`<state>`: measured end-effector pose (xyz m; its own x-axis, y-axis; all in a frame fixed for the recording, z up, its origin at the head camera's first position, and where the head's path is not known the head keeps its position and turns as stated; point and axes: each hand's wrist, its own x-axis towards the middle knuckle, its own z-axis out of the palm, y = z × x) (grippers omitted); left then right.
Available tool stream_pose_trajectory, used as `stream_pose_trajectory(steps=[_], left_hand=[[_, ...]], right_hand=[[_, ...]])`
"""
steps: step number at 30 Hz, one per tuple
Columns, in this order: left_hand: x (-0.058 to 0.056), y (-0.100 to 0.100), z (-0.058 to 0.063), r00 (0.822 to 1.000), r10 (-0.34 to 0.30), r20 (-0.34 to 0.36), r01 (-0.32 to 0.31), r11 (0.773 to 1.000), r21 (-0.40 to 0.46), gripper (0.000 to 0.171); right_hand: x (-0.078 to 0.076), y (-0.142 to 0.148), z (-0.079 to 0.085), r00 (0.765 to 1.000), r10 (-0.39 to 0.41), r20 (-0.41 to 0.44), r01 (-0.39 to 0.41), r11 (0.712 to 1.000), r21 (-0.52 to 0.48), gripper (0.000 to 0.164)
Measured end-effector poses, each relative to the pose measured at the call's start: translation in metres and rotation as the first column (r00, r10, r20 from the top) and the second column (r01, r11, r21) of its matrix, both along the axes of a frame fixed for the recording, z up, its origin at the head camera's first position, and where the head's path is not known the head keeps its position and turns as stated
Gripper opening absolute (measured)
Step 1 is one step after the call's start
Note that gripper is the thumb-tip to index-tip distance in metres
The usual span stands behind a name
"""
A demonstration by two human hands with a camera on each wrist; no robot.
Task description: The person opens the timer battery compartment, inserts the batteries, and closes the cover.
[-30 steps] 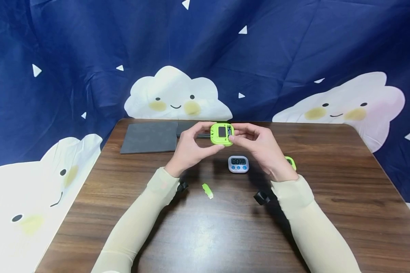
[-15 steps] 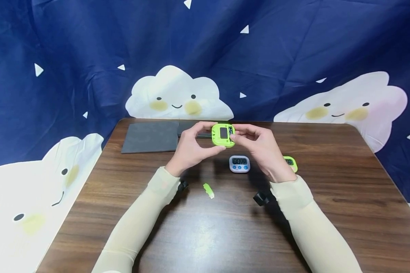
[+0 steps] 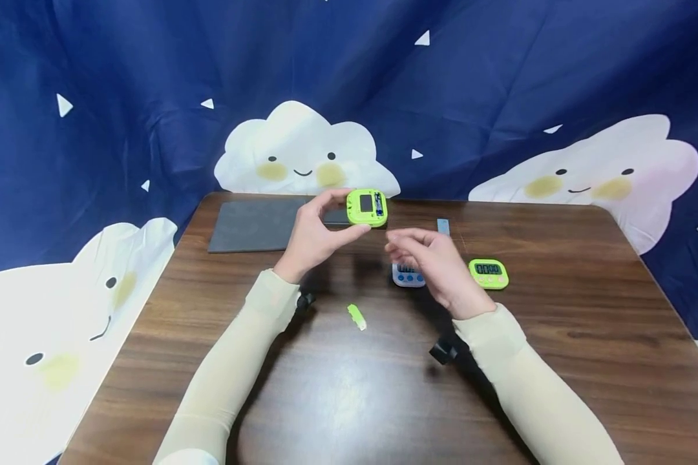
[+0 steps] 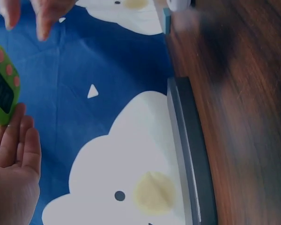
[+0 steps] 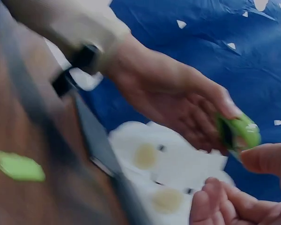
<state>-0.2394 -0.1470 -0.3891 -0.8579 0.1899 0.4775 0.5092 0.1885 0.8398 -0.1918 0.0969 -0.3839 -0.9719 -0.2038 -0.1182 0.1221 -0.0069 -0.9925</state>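
Observation:
My left hand (image 3: 317,229) grips a lime-green digital timer (image 3: 360,218) by its left side, above the table. Its back faces me in the head view, and a dark blue battery (image 3: 379,204) shows in the uncovered slot. In the left wrist view the timer's front (image 4: 0,86) shows pink buttons. Just right of and below the timer is my right hand (image 3: 439,271), apart from it, fingers loosely bent around nothing visible. A small green battery cover (image 3: 357,317) lies on the table between my forearms. A white timer (image 3: 408,279) is partly hidden behind my right hand.
Another lime-green timer (image 3: 488,274) lies face up right of my right hand. A dark grey flat slab (image 3: 253,226) rests at the table's back left. Farther back stands a small blue-grey strip (image 3: 443,227). A blue cloud-print curtain (image 3: 349,77) hangs behind the table (image 3: 587,336).
My right hand has let go of the timer and moved down from it. The left hand has lifted the timer slightly up and left. The second green timer and the blue-grey strip show more.

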Motion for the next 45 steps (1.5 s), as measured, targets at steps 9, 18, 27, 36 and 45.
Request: stream_pose_trajectory(steps=[9,18,27,36,45], left_hand=[[-0.002,-0.004,0.001,1.000,0.000,0.007,0.000,1.000,0.023,0.063],[-0.002,-0.004,0.002,1.000,-0.008,0.018,0.007,1.000,0.030,0.065],[-0.003,-0.007,0.001,1.000,0.008,0.020,-0.009,1.000,0.012,0.064],[-0.004,-0.007,-0.001,1.000,0.005,0.015,-0.005,1.000,0.014,0.063],[-0.005,-0.006,-0.003,1.000,0.001,0.018,-0.002,1.000,0.017,0.062]], right_hand=[[0.008,-0.026,-0.051,0.955,0.229,0.189,-0.272,0.930,0.246,0.036],[0.013,-0.027,-0.054,0.860,0.503,0.082,-0.461,0.698,0.548,0.042],[0.014,-0.031,-0.053,0.783,0.622,0.017,-0.462,0.562,0.686,0.048],[0.015,-0.039,-0.048,0.772,0.636,0.016,-0.431,0.504,0.749,0.047],[0.009,-0.032,-0.086,0.734,0.667,-0.129,-0.360,0.543,0.759,0.056]])
